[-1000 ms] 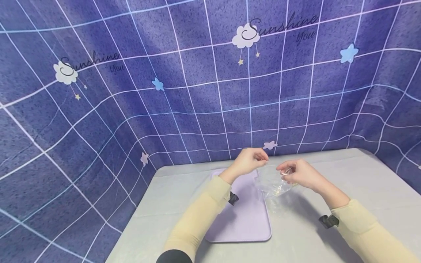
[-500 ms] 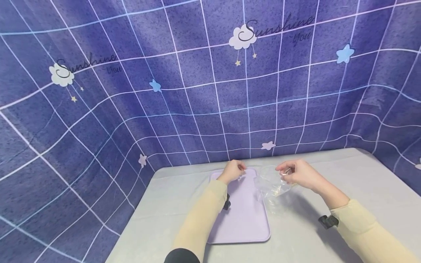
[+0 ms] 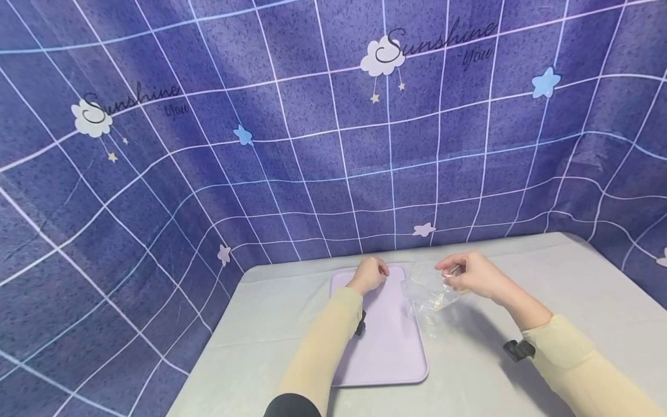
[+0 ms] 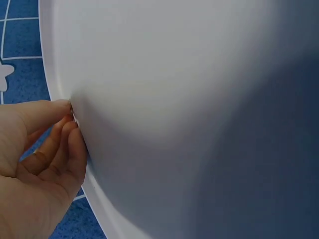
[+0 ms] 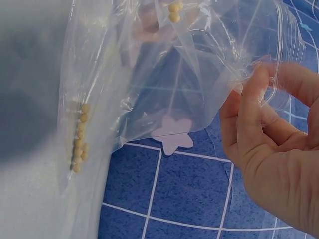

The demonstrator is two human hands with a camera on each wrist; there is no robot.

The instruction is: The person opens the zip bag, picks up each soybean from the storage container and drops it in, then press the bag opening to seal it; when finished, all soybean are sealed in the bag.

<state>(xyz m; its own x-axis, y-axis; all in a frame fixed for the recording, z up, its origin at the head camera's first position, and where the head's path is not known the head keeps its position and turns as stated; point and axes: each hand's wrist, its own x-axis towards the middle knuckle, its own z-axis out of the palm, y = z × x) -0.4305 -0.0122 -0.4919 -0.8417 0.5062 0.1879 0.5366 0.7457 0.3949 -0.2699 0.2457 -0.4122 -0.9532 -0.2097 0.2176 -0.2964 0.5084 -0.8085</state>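
Observation:
In the head view my left hand is above the far part of a lilac tray. The left wrist view has its thumb and fingers curled together, fingertips close to the tray's raised rim; I cannot tell whether something small sits between them. My right hand pinches a clear zip bag near its zip strip, holding it beside the tray's right side. Several small round yellow beans lie in a row low in the bag, and a few more yellow beans show higher up.
The tray lies lengthwise on a table with a pale grey cover. Behind and to the left hangs a blue curtain with white grid lines, clouds and stars. Black wrist cameras sit on both cream sleeves.
My left hand has moved away from the bag, left and down over the tray's far part. The right hand keeps its hold on the bag, almost still.

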